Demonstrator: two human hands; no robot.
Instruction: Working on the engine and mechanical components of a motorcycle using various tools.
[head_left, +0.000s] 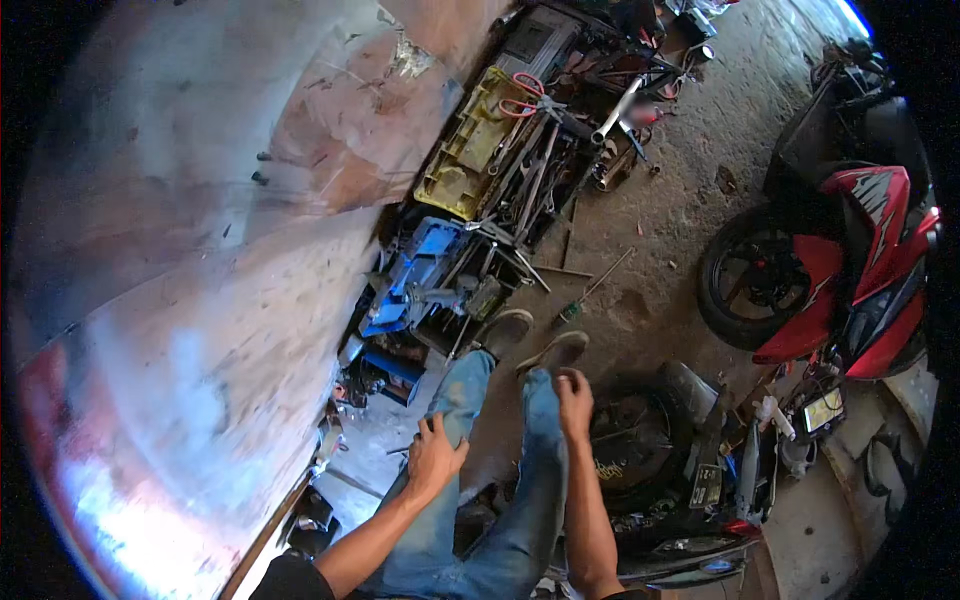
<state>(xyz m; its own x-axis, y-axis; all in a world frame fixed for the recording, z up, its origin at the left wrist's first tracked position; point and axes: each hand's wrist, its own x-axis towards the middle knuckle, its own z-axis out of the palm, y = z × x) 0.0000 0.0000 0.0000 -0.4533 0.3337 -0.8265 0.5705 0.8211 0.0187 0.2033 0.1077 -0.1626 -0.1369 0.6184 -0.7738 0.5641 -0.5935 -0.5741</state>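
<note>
My left hand (436, 460) rests on my left thigh, its fingers spread over the jeans (432, 525) and nothing visible in them. My right hand (574, 402) is beside my right knee, fingers loosely curled and pressed together, with nothing showing in them. Beyond my shoes (556, 352) a screwdriver (571, 311) with a green handle lies on the floor. Ahead on the left, a yellow tray (462, 140) and a blue tray (421, 265) sit among several wrenches (540, 175). Pliers with red handles (521, 96) lie across the yellow tray.
A stained wall (230, 240) runs along the left. Ahead on the right stands a red motorcycle (870, 260). Close by on my right are a dark wheel (635, 440) and parts of another motorcycle (690, 545). A device with a lit screen (823, 410) lies at the right.
</note>
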